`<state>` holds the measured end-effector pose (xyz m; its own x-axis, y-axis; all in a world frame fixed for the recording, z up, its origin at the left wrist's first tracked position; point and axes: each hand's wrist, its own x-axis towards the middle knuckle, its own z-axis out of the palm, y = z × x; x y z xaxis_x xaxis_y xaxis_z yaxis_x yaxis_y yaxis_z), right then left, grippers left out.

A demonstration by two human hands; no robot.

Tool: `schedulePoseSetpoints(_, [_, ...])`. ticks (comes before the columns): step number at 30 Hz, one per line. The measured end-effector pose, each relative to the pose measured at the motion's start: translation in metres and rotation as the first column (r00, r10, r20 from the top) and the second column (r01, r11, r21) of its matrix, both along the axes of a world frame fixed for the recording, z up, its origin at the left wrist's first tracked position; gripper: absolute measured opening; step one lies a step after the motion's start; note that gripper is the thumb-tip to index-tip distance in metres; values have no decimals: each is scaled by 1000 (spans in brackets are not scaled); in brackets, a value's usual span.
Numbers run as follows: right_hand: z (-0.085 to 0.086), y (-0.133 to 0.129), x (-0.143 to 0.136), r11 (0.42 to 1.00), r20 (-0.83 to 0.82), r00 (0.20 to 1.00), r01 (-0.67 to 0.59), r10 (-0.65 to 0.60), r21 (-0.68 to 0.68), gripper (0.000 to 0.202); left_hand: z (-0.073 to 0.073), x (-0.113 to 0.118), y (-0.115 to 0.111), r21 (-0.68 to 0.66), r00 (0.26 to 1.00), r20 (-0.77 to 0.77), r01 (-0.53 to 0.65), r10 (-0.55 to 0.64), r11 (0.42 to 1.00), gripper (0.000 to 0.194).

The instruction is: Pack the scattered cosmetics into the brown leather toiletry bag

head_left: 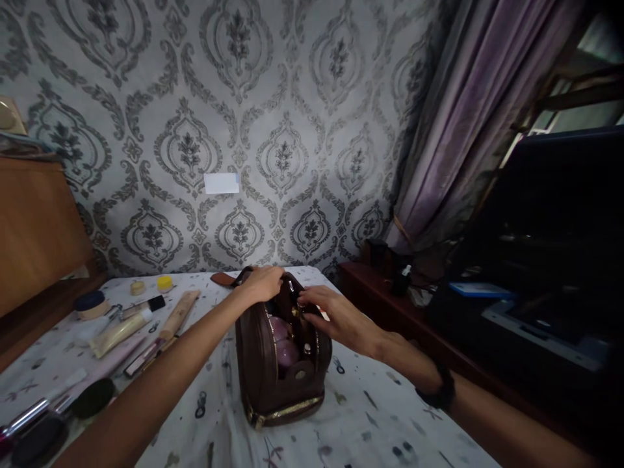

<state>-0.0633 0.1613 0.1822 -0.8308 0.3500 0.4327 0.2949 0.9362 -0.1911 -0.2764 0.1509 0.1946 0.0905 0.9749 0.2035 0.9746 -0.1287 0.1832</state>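
A dark brown bag (258,351) with gold zips stands unzipped on the patterned white cloth (370,416). Over its far upper rim my left hand (263,283) is closed, the fingertips partly out of sight. My right hand (334,315) reaches into the opening from the right, fingers and thumb curled towards each other around something small with a glint, too dark to name. Inside the bag lies a pinkish-purple item (286,353), and small shiny bits show near it. A brown strap end (223,279) sticks out behind the bag on the left.
Cosmetics lie along the left side: a cream tube (119,333), a beige tube (179,315), a yellow-lidded jar (164,283), a dark-lidded jar (91,303) and several more. A wooden cabinet (39,227) stands left. Patterned wallpaper rises behind; a dark screen-like panel (560,227) stands right.
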Motion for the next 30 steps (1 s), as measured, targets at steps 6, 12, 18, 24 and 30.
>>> schedulePoseSetpoints(6, [-3, 0, 0, 999, -16, 1000, -12, 13, 37, 24, 2, -12, -17, 214, 992, 129, -43, 16, 976, 30])
schedulePoseSetpoints(12, [-6, -9, 10, 999, -181, 983, 11, -4, 36, 27, -6, -26, -84, 396, 957, 275, -21, -96, 918, 24])
schedulePoseSetpoints(18, [-13, -78, 9, 985, -310, 936, -150, 168, 82, 13, -58, -40, -158, 322, 963, 265, -40, -49, 946, 21])
schedulePoseSetpoints(24, [-63, -141, -22, 901, -318, 849, -431, 422, 46, 16, -95, -52, -202, 213, 984, 179, -56, 17, 975, 21])
schedulePoseSetpoints(30, [-101, -160, -71, 821, -326, 840, -517, 434, -242, 26, -104, -78, -219, 246, 967, 199, -209, 162, 946, 22])
